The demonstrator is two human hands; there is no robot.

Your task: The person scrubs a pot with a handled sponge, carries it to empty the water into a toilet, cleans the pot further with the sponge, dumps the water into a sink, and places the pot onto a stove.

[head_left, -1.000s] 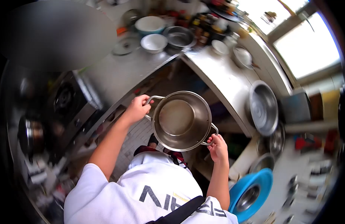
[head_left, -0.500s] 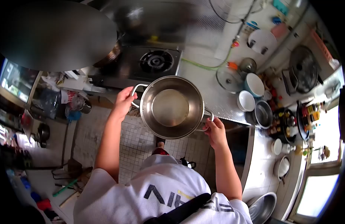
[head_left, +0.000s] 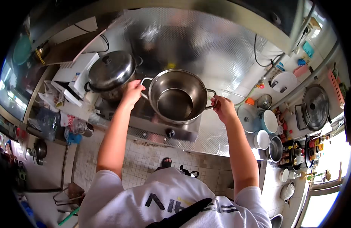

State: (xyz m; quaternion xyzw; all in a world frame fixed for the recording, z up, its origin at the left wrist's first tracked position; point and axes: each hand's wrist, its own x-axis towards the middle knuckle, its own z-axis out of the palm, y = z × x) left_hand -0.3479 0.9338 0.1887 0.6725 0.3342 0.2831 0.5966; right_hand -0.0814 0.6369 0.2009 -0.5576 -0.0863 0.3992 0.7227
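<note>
A wide stainless steel pot [head_left: 175, 102] without a lid is between my two hands, over the right part of the gas stove [head_left: 152, 129]. My left hand [head_left: 134, 91] is closed on its left loop handle, and my right hand [head_left: 223, 107] grips the right one. The pot's inside looks bare and shiny. It covers the right burner, and I cannot tell whether its base touches the stove. Left of it, a large lidded steel pot [head_left: 112, 76] stands on the stove, close to my left hand.
On the counter at the right are a glass lid [head_left: 249, 117], white bowls [head_left: 262, 140] and a steel basin [head_left: 275, 149]. A white appliance [head_left: 74, 78] stands left of the lidded pot. Shiny foil lines the wall [head_left: 228, 45]. A range hood edge [head_left: 221, 15] hangs overhead.
The pot has moved forward from above the floor and stove edge to over the right burner. Both hands keep hold of its handles. My view has shifted, and the lidded pot now shows fully.
</note>
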